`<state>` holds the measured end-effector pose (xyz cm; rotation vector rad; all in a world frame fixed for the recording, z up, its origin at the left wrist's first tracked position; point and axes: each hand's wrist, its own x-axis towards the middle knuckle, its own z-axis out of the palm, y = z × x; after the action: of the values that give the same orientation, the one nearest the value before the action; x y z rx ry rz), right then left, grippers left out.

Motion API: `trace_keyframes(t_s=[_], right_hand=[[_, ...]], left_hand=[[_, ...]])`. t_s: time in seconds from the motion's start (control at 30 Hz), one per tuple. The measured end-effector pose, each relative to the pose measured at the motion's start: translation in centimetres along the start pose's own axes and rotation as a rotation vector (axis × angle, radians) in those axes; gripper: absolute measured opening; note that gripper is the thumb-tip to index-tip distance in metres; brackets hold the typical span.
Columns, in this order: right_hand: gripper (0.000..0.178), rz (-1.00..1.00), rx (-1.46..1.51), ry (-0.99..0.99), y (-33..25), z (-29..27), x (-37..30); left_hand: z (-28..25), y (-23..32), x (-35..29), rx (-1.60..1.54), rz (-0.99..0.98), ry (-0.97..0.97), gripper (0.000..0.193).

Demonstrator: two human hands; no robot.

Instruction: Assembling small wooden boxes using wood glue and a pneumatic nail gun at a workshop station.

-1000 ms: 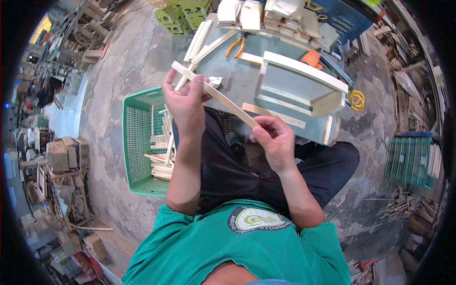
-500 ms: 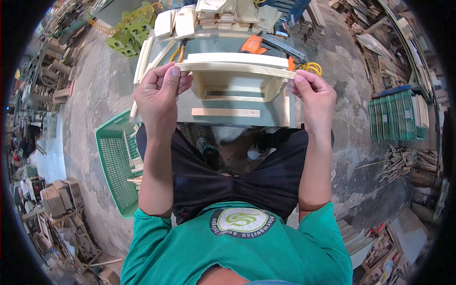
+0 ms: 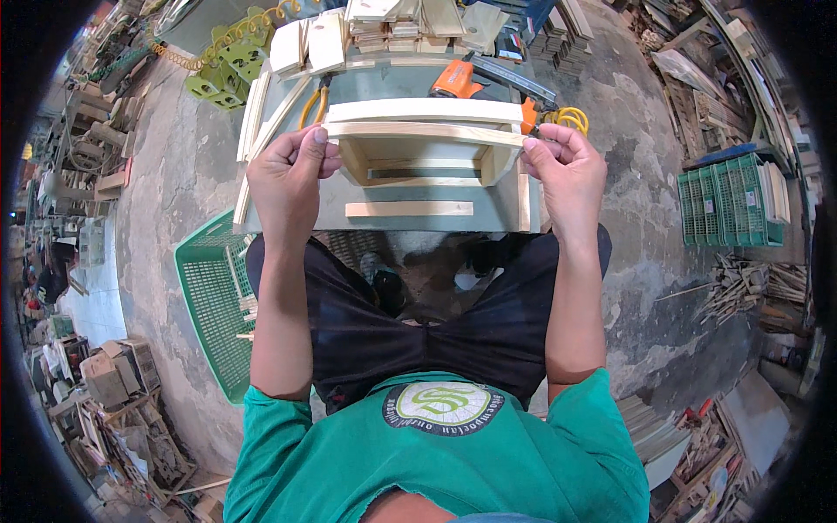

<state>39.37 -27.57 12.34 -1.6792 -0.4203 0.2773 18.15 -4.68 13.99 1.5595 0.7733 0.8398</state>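
Note:
A thin pale wooden strip (image 3: 423,131) lies along the upper edge of an open wooden box frame (image 3: 497,164) on the workbench. My left hand (image 3: 292,174) pinches its left end between thumb and fingers. At the other end, my right hand (image 3: 567,170) grips the strip with thumb and fingertips. Just behind runs a wider pale board (image 3: 425,110). In front of the frame lies a short loose wooden piece (image 3: 410,209). An orange nail gun (image 3: 458,80) rests behind the board, and yellow-handled pliers (image 3: 314,105) lie beyond my left hand.
Stacked wooden pieces (image 3: 405,26) line the far side of the grey-green bench (image 3: 323,213). Long strips (image 3: 255,118) lie along its left side. A green basket (image 3: 205,296) with wood pieces stands left of my legs. Yellow hose (image 3: 568,118) coils at the right, and green crates (image 3: 719,205) stand farther right.
Both hands and the strip have come slightly left, and the strip now sits closer against the frame's upper edge. My right hand's fingers look a little more spread.

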Motion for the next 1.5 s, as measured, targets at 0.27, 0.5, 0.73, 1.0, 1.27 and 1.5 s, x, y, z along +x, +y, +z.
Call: trace_keyframes(t_s=[0.27, 0.5, 0.73, 1.0, 1.27, 1.5], right_hand=[[0.033, 0.055, 0.007, 0.023, -0.8, 0.7, -0.3], [0.034, 0.058, -0.022, 0.009, -1.4, 0.9, -0.5], [0.033, 0.046, -0.044, 0.008, -1.3, 0.9, -0.4], [0.032, 0.054, -0.059, 0.015, -1.4, 1.0, -0.4], [0.027, 0.017, -0.103, -0.013, -1.1, 0.6, -0.3], [0.011, -0.258, -0.411, -0.030, -2.1, 0.6, -0.8]], left_hand=[[-1.1, -0.4, 0.8, 0.130, -0.071, -0.059, 0.026], [-1.0, -0.5, 0.5, 0.122, -0.131, -0.062, 0.027], [-1.2, -0.9, 0.5, 0.138, -0.161, -0.079, 0.029], [-1.2, 0.1, 0.9, 0.159, -0.283, -0.083, 0.026], [-1.4, 0.4, 1.7, 0.080, -0.376, -0.132, 0.022], [-1.5, 0.9, 2.2, 0.057, -0.401, -0.186, 0.019]])
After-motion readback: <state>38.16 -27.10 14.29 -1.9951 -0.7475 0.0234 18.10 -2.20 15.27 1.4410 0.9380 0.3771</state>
